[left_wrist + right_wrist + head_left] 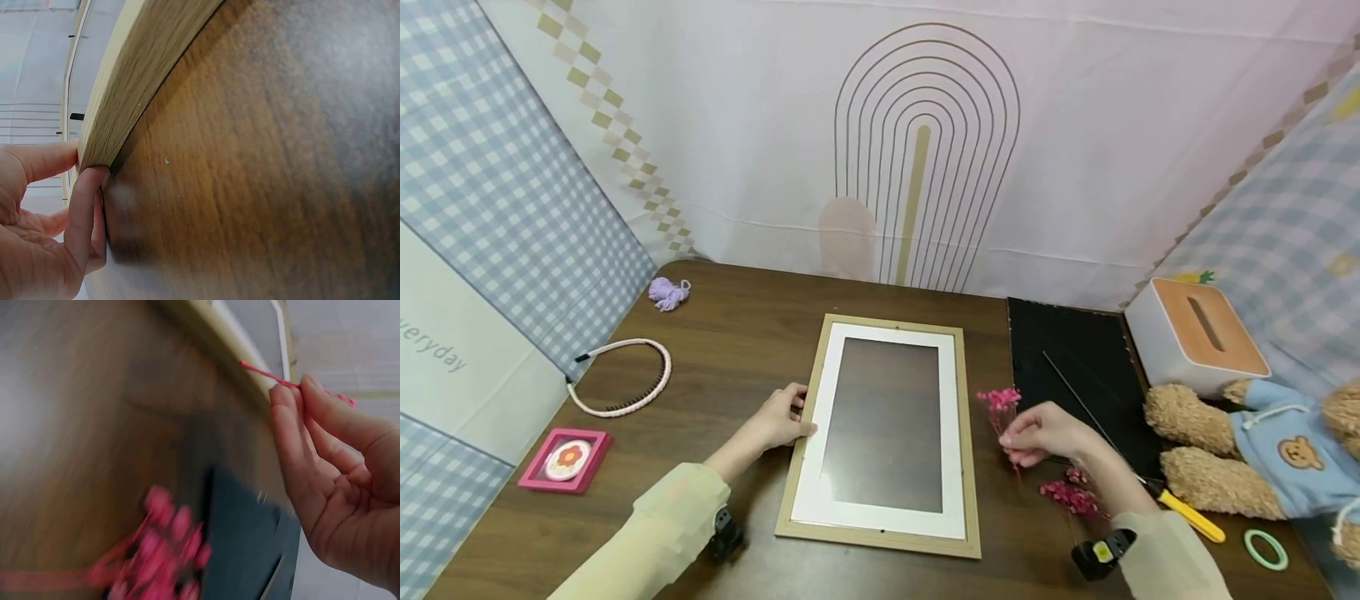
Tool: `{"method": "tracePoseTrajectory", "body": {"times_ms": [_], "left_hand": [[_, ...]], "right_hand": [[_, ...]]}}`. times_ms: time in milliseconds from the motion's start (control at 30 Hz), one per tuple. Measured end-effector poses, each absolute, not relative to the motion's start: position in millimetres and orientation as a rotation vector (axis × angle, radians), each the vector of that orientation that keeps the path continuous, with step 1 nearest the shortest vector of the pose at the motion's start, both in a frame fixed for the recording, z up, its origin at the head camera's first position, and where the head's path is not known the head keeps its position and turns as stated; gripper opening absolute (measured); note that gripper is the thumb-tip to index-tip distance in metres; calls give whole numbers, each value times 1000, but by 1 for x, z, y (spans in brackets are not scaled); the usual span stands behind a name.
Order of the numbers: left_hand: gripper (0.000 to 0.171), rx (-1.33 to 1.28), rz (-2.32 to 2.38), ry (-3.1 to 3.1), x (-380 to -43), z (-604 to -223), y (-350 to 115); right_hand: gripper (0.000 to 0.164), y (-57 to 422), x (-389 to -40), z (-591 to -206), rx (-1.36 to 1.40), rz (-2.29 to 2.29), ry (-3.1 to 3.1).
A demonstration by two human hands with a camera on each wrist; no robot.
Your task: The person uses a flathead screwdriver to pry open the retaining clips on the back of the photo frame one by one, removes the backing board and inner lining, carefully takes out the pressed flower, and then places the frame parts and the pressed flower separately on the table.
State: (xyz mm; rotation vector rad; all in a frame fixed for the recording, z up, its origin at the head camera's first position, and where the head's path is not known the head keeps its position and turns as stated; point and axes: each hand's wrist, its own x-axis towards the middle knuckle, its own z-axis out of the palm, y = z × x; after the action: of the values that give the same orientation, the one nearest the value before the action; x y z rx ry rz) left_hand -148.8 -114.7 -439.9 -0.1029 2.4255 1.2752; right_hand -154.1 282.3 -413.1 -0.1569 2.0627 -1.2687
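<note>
Wood frame: light oak picture frame [880, 433] lying flat mid-worktop, white mat inside, dark centre pane.
Worktop: dark brown wood grain [737, 333], backed by pale fabric screens.
Left hand: left hand [782, 419] at the frame's left edge; fingers curled loosely, thumb on top of the rim and fingertips [87, 194] against its outer side where it meets the worktop. Light pinch on the frame edge, hand narrow, not a full fist.
Right hand: right hand [1043, 433] just right of the frame, raised a little off the worktop; thumb and forefinger pinched together on the thin stem of a pink dried flower sprig [1000, 402]. Other fingers curled in beside them. Right wrist view shows the stem [265, 374] crossing the fingertips [284, 409].
Sprig position: blossom head upright above the hand, just beside the frame's right rail, not touching it as far as can be told.
Loose flowers: second cluster of pink dried flowers [1070, 493] lying on the worktop near the right wrist; blurred in the wrist view.
Black board: black backing board [1075, 367] flat to the right of the frame, a thin wire or rod across it.
Right margin: white tissue box with orange lid [1198, 333], teddy bear in blue hoodie [1262, 458], yellow-handled tool [1187, 514], pale green ring [1266, 550].
Left margin: pink headband [625, 379], purple yarn bundle [668, 292], small pink framed flower piece [565, 460].
</note>
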Motion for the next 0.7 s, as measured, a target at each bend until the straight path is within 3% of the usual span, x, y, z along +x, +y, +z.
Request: {"method": "tracePoseTrajectory", "body": {"times_ms": [300,700], "left_hand": [[60,-35,1311,2413,-154,-458,-123],[60,-100,1262,2425,-148,-438,-114]], "right_hand": [[23,319,-119,-421,-89,-1134,1965],[26,329,-100,-420,61,-904,2147]]}}
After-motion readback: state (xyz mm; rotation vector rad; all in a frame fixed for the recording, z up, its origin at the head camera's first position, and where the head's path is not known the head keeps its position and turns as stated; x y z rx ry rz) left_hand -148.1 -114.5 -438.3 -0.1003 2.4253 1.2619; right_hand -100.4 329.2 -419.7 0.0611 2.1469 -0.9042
